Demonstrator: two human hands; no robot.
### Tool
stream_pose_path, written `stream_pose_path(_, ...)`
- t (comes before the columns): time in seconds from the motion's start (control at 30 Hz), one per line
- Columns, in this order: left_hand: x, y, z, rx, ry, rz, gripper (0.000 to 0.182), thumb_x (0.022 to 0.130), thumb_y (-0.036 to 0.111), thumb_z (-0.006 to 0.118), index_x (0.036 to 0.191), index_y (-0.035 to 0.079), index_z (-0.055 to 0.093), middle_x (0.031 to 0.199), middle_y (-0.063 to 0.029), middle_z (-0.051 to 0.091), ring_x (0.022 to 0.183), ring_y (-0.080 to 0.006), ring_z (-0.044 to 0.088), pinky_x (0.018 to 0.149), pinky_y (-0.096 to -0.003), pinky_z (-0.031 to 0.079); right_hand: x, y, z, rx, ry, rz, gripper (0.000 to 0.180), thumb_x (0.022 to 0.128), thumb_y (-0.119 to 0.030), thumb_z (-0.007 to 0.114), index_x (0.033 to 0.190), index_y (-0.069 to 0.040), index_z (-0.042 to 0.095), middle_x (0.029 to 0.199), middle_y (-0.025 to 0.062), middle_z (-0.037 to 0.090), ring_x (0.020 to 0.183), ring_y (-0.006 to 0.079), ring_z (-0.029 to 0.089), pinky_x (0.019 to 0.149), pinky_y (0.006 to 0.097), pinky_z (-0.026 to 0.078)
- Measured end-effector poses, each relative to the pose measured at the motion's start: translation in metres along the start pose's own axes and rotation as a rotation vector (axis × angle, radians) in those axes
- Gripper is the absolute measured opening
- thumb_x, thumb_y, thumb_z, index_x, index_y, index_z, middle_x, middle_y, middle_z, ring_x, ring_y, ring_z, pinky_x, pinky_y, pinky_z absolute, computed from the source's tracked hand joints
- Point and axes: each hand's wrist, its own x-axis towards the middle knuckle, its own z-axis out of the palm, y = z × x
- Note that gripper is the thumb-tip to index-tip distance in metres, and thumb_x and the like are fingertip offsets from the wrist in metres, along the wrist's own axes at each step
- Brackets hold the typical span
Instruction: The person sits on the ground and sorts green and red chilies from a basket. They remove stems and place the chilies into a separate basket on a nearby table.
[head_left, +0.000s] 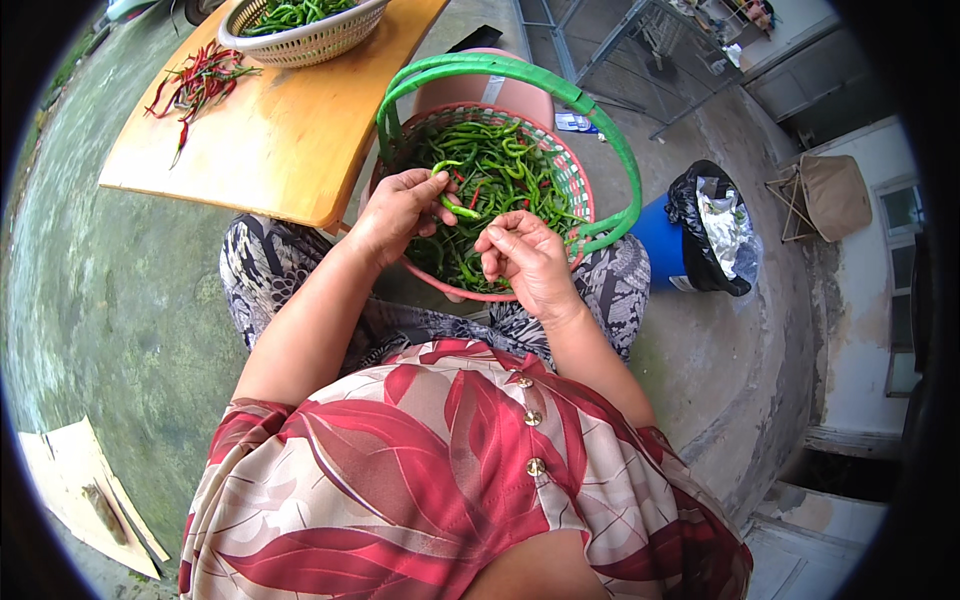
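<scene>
My left hand (405, 210) pinches a green chili pepper (459, 208) between thumb and fingers, above a woven plastic basket (585, 187). My right hand (531, 262) is just right of that pepper, apart from it, over the basket's near right side. Its thumb and fingers are drawn together, with nothing visible between them. Many green chili peppers (517, 165) and a few red ones fill the basket, which stands between my knees. A green wrapped handle (626, 150) arches over its far right side.
At the upper left, a wooden table (277, 150) bears a pile of red chili peppers (206, 79) and a pale plastic colander (322, 49) of green peppers. Behind the basket stands a pink tub (450, 86). A blue bin (667, 247) with a black bag is on the right.
</scene>
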Motion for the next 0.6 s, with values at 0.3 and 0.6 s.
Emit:
stream_pose_path(0.3,0.017,-0.002,-0.014,-0.091,0.23,0.123,0.019,0.104,0.017,0.054,0.114,0.003,0.06,0.093,-0.0035,0.065,0.081,-0.0136,0.068,0.063,-0.0265,0.051,0.061,-0.011,-0.058,-0.381,0.301,0.053,0.019,0.093,-0.008,0.071,0.108,-0.004,0.061,0.089,0.0054,0.067,0.069,0.0097,0.061,0.057,0.0207,0.047)
stream_pose_path(0.6,0.023,-0.003,-0.011,-0.087,0.213,0.077,0.017,0.1,0.016,0.06,0.111,0.003,0.061,0.095,-0.006,0.067,0.08,-0.0144,0.068,0.06,-0.0261,0.051,0.131,0.023,-0.071,-0.719,0.428,-0.154,0.015,0.091,-0.006,0.069,0.103,0.0,0.064,0.082,0.0045,0.068,0.061,0.0067,0.058,0.052,0.0225,0.044)
